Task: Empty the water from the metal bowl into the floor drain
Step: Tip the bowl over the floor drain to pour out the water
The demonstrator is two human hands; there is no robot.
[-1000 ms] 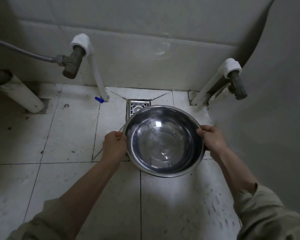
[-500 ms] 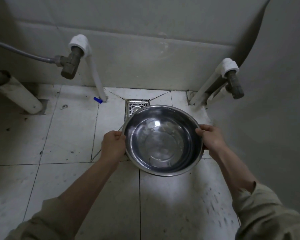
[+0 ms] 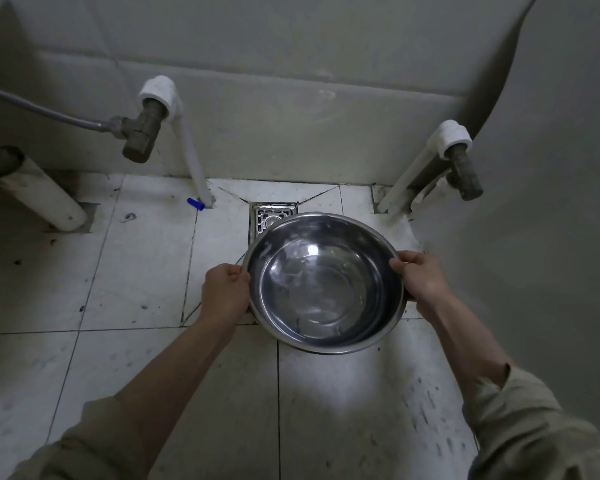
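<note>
A shiny metal bowl (image 3: pixel 324 282) with clear water in its bottom is held roughly level above the white tiled floor. My left hand (image 3: pixel 225 292) grips its left rim and my right hand (image 3: pixel 420 277) grips its right rim. The square metal floor drain (image 3: pixel 269 216) lies in the floor just beyond the bowl's far edge, and the bowl hides the drain's near part.
A valve on a white pipe (image 3: pixel 142 133) sticks out at the left, with a grey hose running left. Another valve and white pipes (image 3: pixel 461 168) stand at the right. A thick white pipe (image 3: pixel 39 192) lies at far left. A small blue cap (image 3: pixel 194 203) sits on the floor. Grey walls close in behind and right.
The bowl and both hands have stayed almost in place, drifting only slightly left in view. The water in the bowl ripples a little.
</note>
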